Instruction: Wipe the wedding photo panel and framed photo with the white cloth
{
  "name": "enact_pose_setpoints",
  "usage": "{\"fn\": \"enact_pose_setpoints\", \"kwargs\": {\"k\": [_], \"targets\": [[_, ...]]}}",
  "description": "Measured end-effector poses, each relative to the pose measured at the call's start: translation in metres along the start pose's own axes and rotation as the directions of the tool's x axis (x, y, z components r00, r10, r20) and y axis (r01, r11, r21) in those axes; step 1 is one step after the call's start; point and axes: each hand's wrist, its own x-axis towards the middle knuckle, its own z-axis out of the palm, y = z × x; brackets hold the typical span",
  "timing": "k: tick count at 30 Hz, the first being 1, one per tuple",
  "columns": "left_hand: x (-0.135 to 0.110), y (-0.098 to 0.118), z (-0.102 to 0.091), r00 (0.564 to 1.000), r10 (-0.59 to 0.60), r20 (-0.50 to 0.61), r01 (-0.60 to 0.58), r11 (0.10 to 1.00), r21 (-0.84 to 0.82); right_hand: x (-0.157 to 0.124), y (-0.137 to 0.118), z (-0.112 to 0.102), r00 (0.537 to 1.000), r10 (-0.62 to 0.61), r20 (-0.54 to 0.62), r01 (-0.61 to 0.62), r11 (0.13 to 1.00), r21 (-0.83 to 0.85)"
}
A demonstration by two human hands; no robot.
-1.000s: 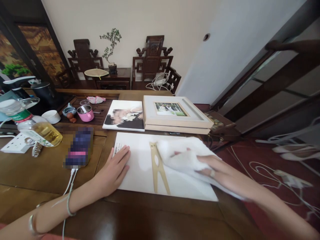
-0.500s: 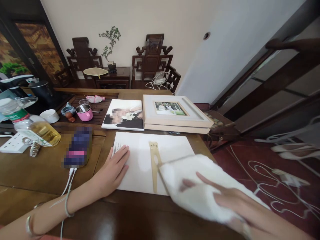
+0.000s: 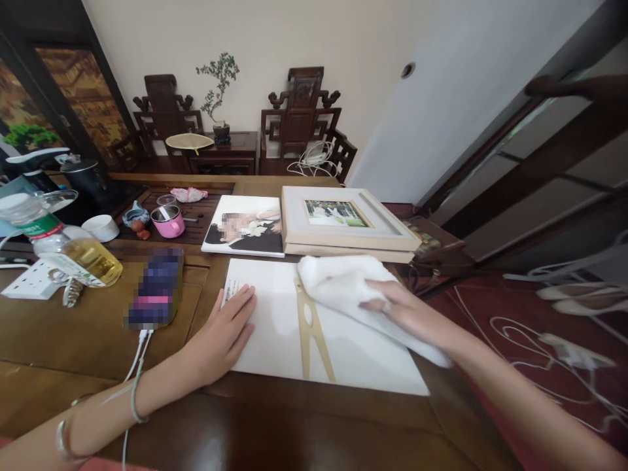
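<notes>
Right hand [image 3: 397,311] clutches a cloth [image 3: 338,281] on the board [image 3: 275,327]. Left hand [image 3: 223,333] lies flat, released, on the board. Left of that hand, a bottle [image 3: 73,252] holds yellow liquid, its label unreadable.

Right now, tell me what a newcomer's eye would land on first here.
Dead centre on the wooden table lies a white board with a tan stand strip on it. The left hand rests flat on its left edge while the right hand holds a white cloth against its far right part. Just behind sits a pale framed photo.
</notes>
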Motion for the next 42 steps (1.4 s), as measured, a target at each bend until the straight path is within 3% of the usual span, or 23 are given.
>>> {"fn": "enact_pose_setpoints", "kwargs": {"k": [3,5,9,13,17,20,23,27,31,38,42], "targets": [[0.0,0.0,0.0,1.0,0.005,-0.001,-0.005,1.0,-0.001,0.014,-0.01,0.014,0.997,-0.077,0.032,0.076,0.997,0.013],[0.0,0.001,0.0,1.0,0.004,0.0,-0.004,1.0,0.0,0.007,-0.015,0.024,0.991,-0.132,0.038,0.131,0.991,0.026],[0.0,0.001,-0.001,1.0,0.007,0.003,-0.007,1.0,0.004,-0.04,-0.014,0.03,0.977,-0.209,0.038,0.209,0.978,-0.011],[0.0,0.0,0.0,1.0,0.01,0.005,-0.011,1.0,0.015,-0.098,-0.004,0.018,0.933,-0.336,0.129,0.337,0.941,0.014],[0.0,-0.001,0.001,1.0,0.015,-0.008,-0.015,1.0,0.013,-0.12,0.005,0.005,0.908,-0.344,0.239,0.35,0.937,0.018],[0.0,-0.001,0.001,1.0,0.013,-0.007,-0.013,1.0,0.006,-0.096,0.003,0.002,0.918,-0.311,0.248,0.321,0.947,-0.003],[0.0,0.0,0.0,1.0,0.009,0.001,-0.009,1.0,0.005,-0.051,-0.006,0.007,0.953,-0.246,0.175,0.261,0.963,-0.066],[0.0,0.0,0.001,1.0,0.008,0.006,-0.008,1.0,0.006,0.005,-0.016,0.023,0.945,-0.312,0.098,0.32,0.944,-0.082],[0.0,0.0,0.0,1.0,0.005,0.012,-0.005,1.0,0.001,0.016,-0.023,0.037,0.92,-0.379,0.097,0.387,0.919,-0.08],[0.0,0.0,0.0,1.0,0.012,0.001,-0.012,1.0,0.008,-0.055,-0.046,0.033,0.813,-0.522,0.258,0.566,0.814,-0.135],[0.0,0.0,0.001,1.0,0.018,-0.008,-0.018,1.0,0.018,-0.085,-0.053,0.023,0.688,-0.657,0.307,0.685,0.728,0.024]]}}
